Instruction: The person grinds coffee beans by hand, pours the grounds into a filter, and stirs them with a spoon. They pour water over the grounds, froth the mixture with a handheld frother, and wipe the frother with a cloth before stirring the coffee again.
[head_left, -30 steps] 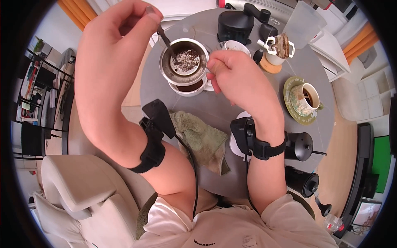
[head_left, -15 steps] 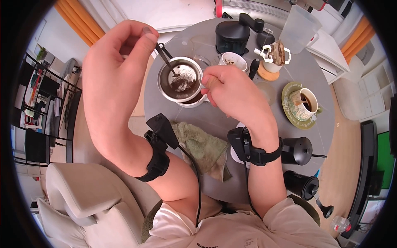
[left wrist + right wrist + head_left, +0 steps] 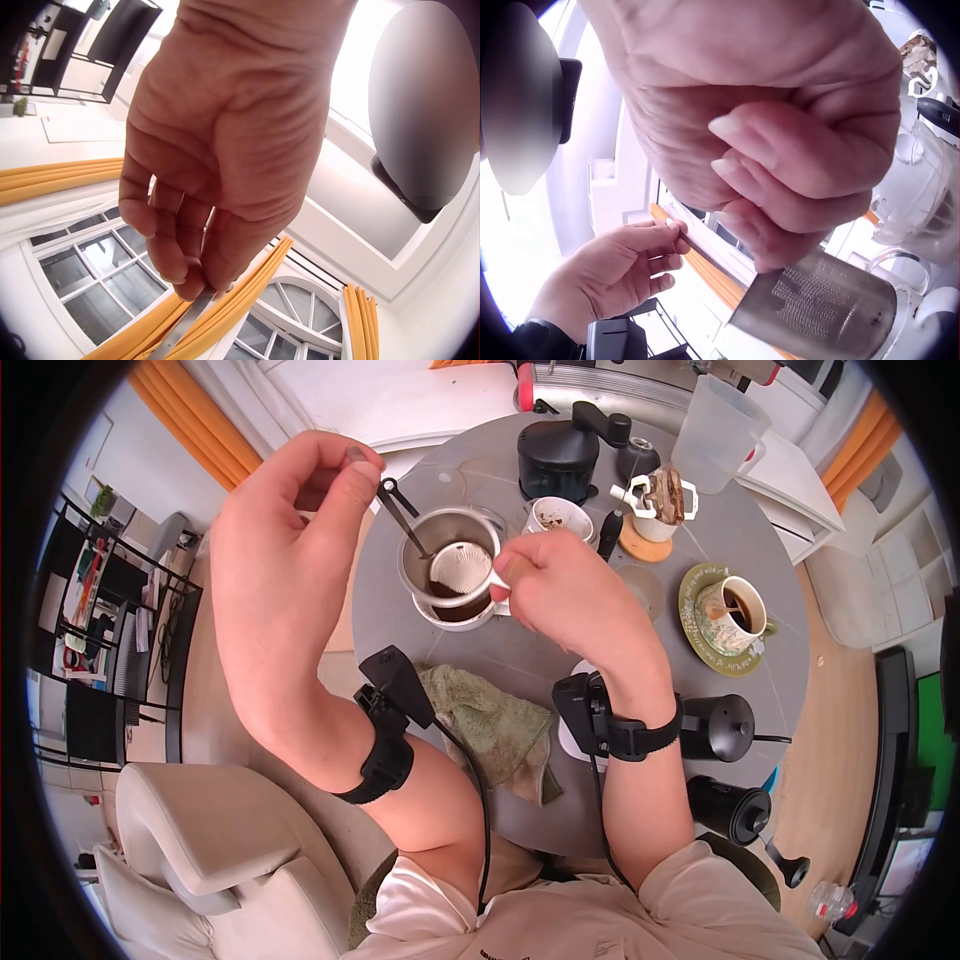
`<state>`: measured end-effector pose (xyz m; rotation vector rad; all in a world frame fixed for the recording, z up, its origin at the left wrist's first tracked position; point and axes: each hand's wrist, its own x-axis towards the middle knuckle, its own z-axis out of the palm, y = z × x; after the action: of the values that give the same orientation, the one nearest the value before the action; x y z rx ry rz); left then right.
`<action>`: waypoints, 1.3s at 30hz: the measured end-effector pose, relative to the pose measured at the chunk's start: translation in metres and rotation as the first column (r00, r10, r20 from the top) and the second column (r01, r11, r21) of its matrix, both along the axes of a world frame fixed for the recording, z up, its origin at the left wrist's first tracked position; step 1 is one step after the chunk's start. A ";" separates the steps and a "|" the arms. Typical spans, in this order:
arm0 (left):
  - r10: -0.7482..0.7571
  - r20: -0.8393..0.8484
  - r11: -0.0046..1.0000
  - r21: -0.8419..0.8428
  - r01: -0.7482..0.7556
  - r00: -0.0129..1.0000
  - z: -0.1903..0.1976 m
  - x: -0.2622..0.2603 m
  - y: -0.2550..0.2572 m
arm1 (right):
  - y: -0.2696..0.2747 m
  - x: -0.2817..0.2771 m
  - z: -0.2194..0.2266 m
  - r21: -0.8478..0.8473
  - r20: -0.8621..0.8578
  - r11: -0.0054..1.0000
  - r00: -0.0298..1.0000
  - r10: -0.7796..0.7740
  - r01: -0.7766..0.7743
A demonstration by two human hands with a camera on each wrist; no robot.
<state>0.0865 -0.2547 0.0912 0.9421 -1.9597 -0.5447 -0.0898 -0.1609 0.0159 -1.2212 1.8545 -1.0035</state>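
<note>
My left hand (image 3: pixel 285 550) pinches the top of a slim utensil (image 3: pixel 405 523), whose lower end is inside a metal filter cup (image 3: pixel 415 585). In the left wrist view, thumb and fingertips of the left hand (image 3: pixel 217 157) meet on its flat metal handle (image 3: pixel 178 330). Fingers of my right hand (image 3: pixel 580 585) curl at the filter cup's right rim. The right wrist view shows perforations in the filter cup (image 3: pixel 817 307) beside the curled right hand (image 3: pixel 780 127). Under the filter cup, partly hidden, stands a white cup (image 3: pixel 470 624) with dark liquid.
A white cup with brown residue (image 3: pixel 562 515), a black grinder (image 3: pixel 555 458) and a drip bag holder (image 3: pixel 665 500) stand behind. To the right are a saucer with a coffee cup (image 3: pixel 735 610) and a black pot (image 3: pixel 720 728). A green cloth (image 3: pixel 490 725) lies in front.
The filter cup has tilted and shifted; its pale bottom shows far fewer dark grounds than before. Both hands are lower in view, still holding the utensil and filter cup.
</note>
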 end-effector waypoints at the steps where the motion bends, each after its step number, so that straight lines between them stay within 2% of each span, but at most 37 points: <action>1: -0.001 0.002 1.000 0.001 0.001 1.000 0.000 0.000 0.000 | -0.001 -0.001 -0.003 -0.002 -0.016 1.000 1.000 0.005 -0.005; 4: -0.007 0.000 1.000 -0.003 0.007 1.000 -0.001 -0.001 -0.002 | -0.005 0.002 -0.008 -0.064 0.037 0.996 0.997 -0.065 0.067; 7: -0.021 -0.010 1.000 -0.003 0.021 1.000 -0.001 0.000 -0.003 | -0.007 0.000 -0.013 -0.054 0.056 0.998 0.998 -0.016 0.019; 10: -0.027 -0.015 1.000 0.002 0.027 1.000 -0.002 -0.001 -0.003 | -0.008 0.001 -0.012 -0.083 -0.024 0.995 0.998 -0.057 0.054; 13: -0.032 -0.009 0.999 -0.008 0.032 0.999 -0.003 0.000 -0.004 | -0.006 -0.001 -0.008 -0.019 0.073 0.999 0.997 -0.038 0.040; 19: -0.035 -0.005 0.999 -0.014 0.035 0.999 -0.003 0.000 -0.003 | -0.008 -0.001 -0.014 -0.054 0.038 0.996 0.997 -0.070 0.072; 22: -0.037 -0.002 0.999 -0.008 0.037 0.999 -0.002 -0.002 -0.003 | -0.009 0.000 -0.020 -0.127 -0.013 0.988 0.996 -0.084 0.082; 31: -0.061 -0.017 0.998 -0.003 0.060 0.998 -0.005 -0.002 -0.006 | -0.010 0.000 -0.020 -0.150 -0.072 0.987 0.995 -0.072 0.061; 34: -0.065 -0.020 0.998 -0.009 0.065 0.998 -0.005 -0.002 -0.007 | -0.009 0.002 -0.016 -0.097 -0.024 0.993 0.997 -0.069 0.066; 37: -0.064 -0.011 0.998 -0.013 0.063 0.998 -0.005 -0.002 -0.007 | -0.011 0.005 -0.015 -0.146 0.041 0.977 0.988 -0.149 0.154; 39: -0.066 -0.014 0.998 -0.016 0.065 0.998 -0.005 -0.002 -0.007 | -0.008 0.002 -0.009 -0.097 0.053 0.990 0.994 -0.099 0.104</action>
<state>0.0843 -0.2621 0.0866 0.8642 -1.9845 -0.5710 -0.0879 -0.1692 0.0069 -1.1587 1.8638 -1.1833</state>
